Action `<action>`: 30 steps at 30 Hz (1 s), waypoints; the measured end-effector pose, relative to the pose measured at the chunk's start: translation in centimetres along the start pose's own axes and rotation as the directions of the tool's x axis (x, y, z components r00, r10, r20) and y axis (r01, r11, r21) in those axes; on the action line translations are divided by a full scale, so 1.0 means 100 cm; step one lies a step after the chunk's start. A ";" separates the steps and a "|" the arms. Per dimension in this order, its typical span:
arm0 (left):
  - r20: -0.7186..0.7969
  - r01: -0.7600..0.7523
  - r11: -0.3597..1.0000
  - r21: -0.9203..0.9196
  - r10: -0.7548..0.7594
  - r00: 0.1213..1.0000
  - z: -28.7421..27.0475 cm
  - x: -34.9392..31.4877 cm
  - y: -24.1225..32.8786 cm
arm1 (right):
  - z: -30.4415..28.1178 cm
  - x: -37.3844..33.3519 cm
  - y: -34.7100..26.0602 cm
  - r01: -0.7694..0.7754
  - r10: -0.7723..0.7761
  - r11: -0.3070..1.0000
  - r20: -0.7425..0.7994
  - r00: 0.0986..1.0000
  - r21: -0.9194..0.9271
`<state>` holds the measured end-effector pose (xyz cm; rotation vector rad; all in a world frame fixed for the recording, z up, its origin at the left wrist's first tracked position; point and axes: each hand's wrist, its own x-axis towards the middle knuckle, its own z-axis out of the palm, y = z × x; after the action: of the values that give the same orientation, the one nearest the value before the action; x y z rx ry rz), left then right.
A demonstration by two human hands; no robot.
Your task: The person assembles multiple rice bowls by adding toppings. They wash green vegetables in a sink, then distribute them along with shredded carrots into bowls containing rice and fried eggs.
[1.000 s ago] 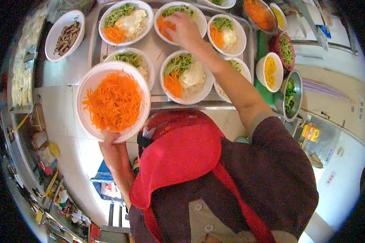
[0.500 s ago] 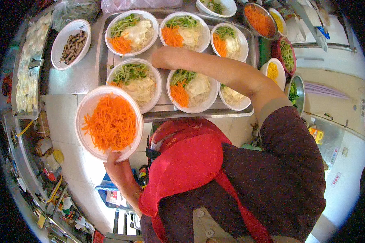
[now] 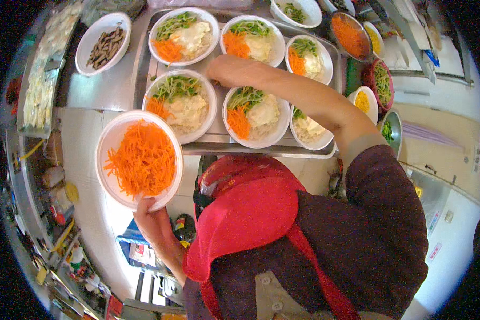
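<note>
My left hand [image 3: 150, 211] grips the near rim of a white bowl [image 3: 105, 176] heaped with shredded carrot [image 3: 141, 160]. This bowl is tilted at the near left corner of a metal tray [image 3: 218, 149]. My right hand [image 3: 218, 70] is over the tray, between the far and near rows of bowls; its fingers are hidden behind the hand and wrist. On the tray stand several white bowls with rice, pale egg, green sprouts and carrot. The near left bowl [image 3: 182, 104] is closest to the carrot bowl. My forearm partly covers the near right bowl [image 3: 310, 130].
A white bowl of brown strips [image 3: 104, 45] stands left of the tray, beside a long container of pale food [image 3: 42, 80]. To the right are a metal bowl of carrot [image 3: 349, 34], a red basket of sprouts [image 3: 381, 82] and a white bowl of yellow bits [image 3: 364, 101].
The view has shifted, so the tray sits slightly farther right. The carrot bowl has moved a little left relative to the tray, showing more carrot in the near left bowl.
</note>
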<state>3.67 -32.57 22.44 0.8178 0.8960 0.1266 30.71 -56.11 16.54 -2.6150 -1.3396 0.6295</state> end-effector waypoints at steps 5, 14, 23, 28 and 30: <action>-0.047 -0.069 0.998 -0.006 0.068 0.997 -0.010 -0.014 -0.007 | -0.009 -0.022 0.005 0.012 -0.020 1.000 -0.398 0.917 -0.022; 0.032 0.015 0.999 0.031 -0.016 0.999 0.031 -0.054 -0.039 | -0.041 -0.074 -0.125 0.355 -0.135 0.785 -0.418 0.898 0.508; 0.236 0.050 0.995 0.090 -0.070 0.969 0.062 -0.077 -0.064 | 0.002 -0.113 -0.159 0.231 -0.163 0.960 -0.361 0.918 0.155; 0.250 0.050 0.989 0.136 -0.083 0.965 0.069 -0.080 -0.079 | 0.018 -0.116 -0.142 0.218 -0.098 0.949 -0.440 0.892 0.229; 0.265 0.057 0.988 0.142 -0.094 0.960 0.074 -0.082 -0.083 | 0.008 -0.127 -0.131 0.260 -0.064 0.919 -0.538 0.841 0.296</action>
<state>1.97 -46.11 24.63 0.8992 0.6801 -0.1122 14.06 -58.57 23.61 -2.1229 -1.1269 0.0990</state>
